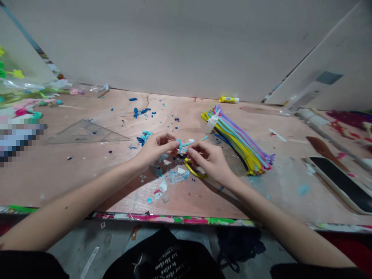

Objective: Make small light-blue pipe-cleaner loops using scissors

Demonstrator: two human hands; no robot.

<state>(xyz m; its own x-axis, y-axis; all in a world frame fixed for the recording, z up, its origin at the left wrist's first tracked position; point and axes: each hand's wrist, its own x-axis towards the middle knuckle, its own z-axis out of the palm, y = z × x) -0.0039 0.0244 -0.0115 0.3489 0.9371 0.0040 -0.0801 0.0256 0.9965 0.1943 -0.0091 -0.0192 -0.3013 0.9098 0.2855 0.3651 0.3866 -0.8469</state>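
Between my two hands is a light blue pipe cleaner (180,144), bent and crossed over itself. My left hand (159,147) pinches it from the left between thumb and fingertips. From the right, my right hand (207,158) closes thumb and finger on its other side. Yellow-handled scissors (194,171) lie on the table just beneath, partly hidden by my right hand. Behind my left hand, several blue pieces (143,137) lie in a small pile. A bundle of colored pipe cleaners (241,139) rests to the right, with a white squeeze bottle (212,123) standing against its left side.
A clear set square (87,133) lies at left. Scraps (164,188) are scattered before my hands. A yellow glue stick (228,99) lies near the back panel (180,46). A phone (340,182) and a brown strip (325,151) are at right; colorful crafts (26,104) fill the far left.
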